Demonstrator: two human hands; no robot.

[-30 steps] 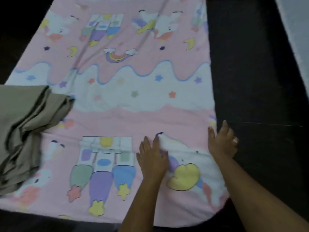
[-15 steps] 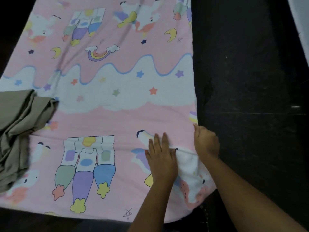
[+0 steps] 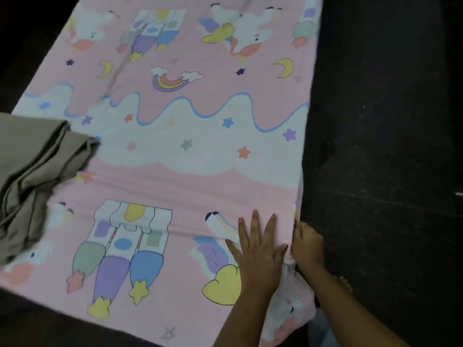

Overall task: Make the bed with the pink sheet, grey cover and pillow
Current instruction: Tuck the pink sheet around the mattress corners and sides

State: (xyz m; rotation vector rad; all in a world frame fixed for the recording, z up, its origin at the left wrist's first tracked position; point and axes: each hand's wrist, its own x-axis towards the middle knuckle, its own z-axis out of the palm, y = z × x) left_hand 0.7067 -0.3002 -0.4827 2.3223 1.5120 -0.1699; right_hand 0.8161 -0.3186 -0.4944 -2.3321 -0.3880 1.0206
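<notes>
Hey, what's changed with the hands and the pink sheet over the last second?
The left hand slid flat across the pink sheet toward its right edge, ending beside the right hand. The right hand, earlier open-fingered at that edge, has curled round the sheet's edge and grips it. The grey cover stays bunched on the sheet's left side.

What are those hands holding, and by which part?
The right hand grips the sheet at its right edge, near the corner; the left hand just presses flat on it.
</notes>
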